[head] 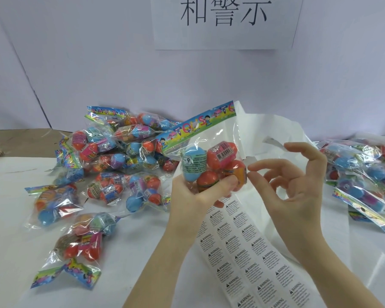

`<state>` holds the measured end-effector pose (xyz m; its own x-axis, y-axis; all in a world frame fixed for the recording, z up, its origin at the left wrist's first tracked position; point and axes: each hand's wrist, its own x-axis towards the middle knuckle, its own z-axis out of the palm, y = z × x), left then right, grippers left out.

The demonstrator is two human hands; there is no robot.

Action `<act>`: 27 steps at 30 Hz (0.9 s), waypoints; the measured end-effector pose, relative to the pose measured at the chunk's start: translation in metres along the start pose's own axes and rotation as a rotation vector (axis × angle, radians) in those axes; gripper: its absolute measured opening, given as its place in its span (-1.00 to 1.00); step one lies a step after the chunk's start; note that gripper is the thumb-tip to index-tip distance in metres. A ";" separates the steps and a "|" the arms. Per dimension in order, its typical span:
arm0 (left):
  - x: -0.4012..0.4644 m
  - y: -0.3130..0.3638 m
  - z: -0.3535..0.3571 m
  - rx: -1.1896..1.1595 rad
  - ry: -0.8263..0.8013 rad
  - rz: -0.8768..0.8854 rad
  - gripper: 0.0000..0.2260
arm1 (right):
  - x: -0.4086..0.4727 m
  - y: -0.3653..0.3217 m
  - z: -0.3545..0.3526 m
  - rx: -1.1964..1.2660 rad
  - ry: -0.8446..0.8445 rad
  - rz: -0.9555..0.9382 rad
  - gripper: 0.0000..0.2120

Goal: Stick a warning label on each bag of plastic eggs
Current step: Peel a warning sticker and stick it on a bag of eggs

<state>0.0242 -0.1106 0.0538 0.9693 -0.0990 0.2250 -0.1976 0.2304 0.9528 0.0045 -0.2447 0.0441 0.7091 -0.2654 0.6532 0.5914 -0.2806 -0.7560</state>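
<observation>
While our left hand (pixel 195 192) grips a bag of eggs (pixel 209 161) from below, fingers and thumb curled round its lower end, we hold it up over the middle of the table (pixel 13 196) with its colourful header card (pixel 198 125) tilted up to the right. Inside the clear plastic we see a blue egg, a pink one with a barcode, and red and orange ones. Our right hand (pixel 298 185) hangs just beside the bag on its right, fingers loosely spread and holding nothing that we can make out; its forefinger tip comes close to the orange egg, though we cannot tell whether it touches. Below both hands lies the label sheet (pixel 249 258), rows of white stickers each printed with WARNING, running toward the lower edge of the view. Crumpled white backing paper (pixel 276 130) rises behind the bag. To the left sits a loose heap of bags (pixel 111 165), several more strewn nearer us. A second pile of bags (pixel 360 174) lies at the right. On the wall behind hangs a paper sign (pixel 227 23) with large dark characters
</observation>
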 end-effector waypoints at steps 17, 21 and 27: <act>0.000 0.002 -0.007 -0.031 -0.146 0.032 -0.84 | 0.015 -0.008 -0.015 0.418 -0.138 0.452 -0.49; 0.000 0.002 -0.008 -0.017 -0.205 0.066 -0.84 | 0.015 -0.009 -0.015 0.449 -0.112 0.476 -0.45; 0.001 0.002 -0.007 -0.036 -0.191 0.070 -0.85 | 0.015 -0.012 -0.013 0.456 -0.067 0.470 -0.38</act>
<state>0.0258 -0.1036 0.0548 0.9074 -0.2623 0.3282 -0.2550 0.2770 0.9264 0.0032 -0.2573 0.0640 0.9453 -0.2021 0.2561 0.3056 0.2742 -0.9118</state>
